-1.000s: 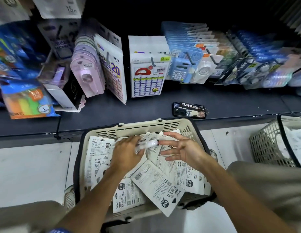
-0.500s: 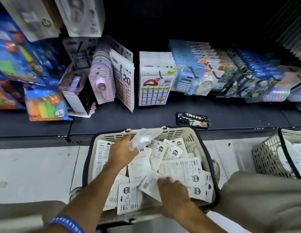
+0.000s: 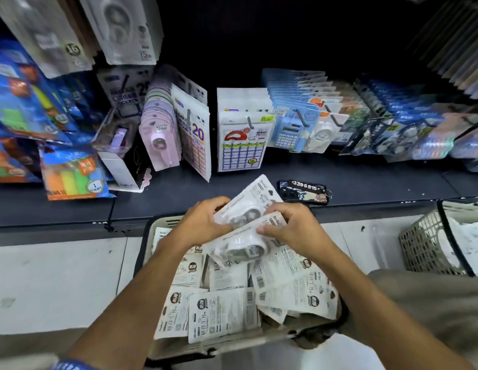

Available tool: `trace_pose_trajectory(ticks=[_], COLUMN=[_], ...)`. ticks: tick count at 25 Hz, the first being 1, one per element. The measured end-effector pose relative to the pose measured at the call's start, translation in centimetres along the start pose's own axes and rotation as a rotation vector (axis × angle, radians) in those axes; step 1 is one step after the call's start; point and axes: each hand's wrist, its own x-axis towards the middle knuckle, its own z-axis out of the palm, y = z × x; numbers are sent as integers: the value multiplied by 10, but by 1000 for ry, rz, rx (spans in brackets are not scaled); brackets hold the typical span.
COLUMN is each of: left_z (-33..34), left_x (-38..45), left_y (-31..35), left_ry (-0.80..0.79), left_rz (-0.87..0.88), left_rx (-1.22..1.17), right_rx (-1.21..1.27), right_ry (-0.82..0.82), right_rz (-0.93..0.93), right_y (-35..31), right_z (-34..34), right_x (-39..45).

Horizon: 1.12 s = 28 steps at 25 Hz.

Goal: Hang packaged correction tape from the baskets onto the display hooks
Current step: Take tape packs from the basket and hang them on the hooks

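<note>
At the centre of the frame both hands hold a small fan of white tape packs (image 3: pixel 248 222) above the basket (image 3: pixel 149 244). The left hand (image 3: pixel 203 222) grips the packs from the left, its fingers curled around their edge. The right hand (image 3: pixel 291 228) pinches them from the right, thumb on the front of the lowest pack and fingers bent over the top. The top pack in the fan sticks up and to the right, its upper corner reaching over the dark shelf (image 3: pixel 259 182). The clear blister of the lowest pack faces the camera.

The basket sits in the lower middle of the frame on a pale floor (image 3: pixel 59 276). It is full of loose packs (image 3: pixel 224 313) lying flat and overlapping, printed backs up. A second basket (image 3: pixel 424 247) stands at the right edge, also with white packs inside.

On the shelf just above the hands lies a phone (image 3: pixel 304 192) with a numbered tag. Behind it, across the middle of the frame, hooks (image 3: pixel 249 122) carry rows of stationery cards. Among them are purple tape dispensers (image 3: pixel 159 140) and a blue calculator (image 3: pixel 288 134). At the upper left hang white packs (image 3: pixel 131 28) marked 15 m. Blue packs fill the left edge.
</note>
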Motion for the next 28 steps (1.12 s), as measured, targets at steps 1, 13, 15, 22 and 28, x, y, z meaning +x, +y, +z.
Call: trace_pose_trajectory(ticks=[1, 13, 15, 22, 28], left_z=[-3, 32, 13, -45, -22], left_x=[2, 9, 12, 4, -12], left_y=[1, -31, -26, 6, 12], left_ry=[-33, -25, -14, -289, -268], left_rz=[-12, -197, -227, -94, -240], left_rx=[54, 717, 596, -108, -503], right_rx=[101, 132, 5, 717, 567], right_ry=[23, -91, -209, 61, 389], right_rz=[24, 184, 189, 125, 205], right_y=[2, 69, 78, 40, 6], right_z=[3, 58, 51, 9, 43], right_x=[3, 9, 5, 24, 32])
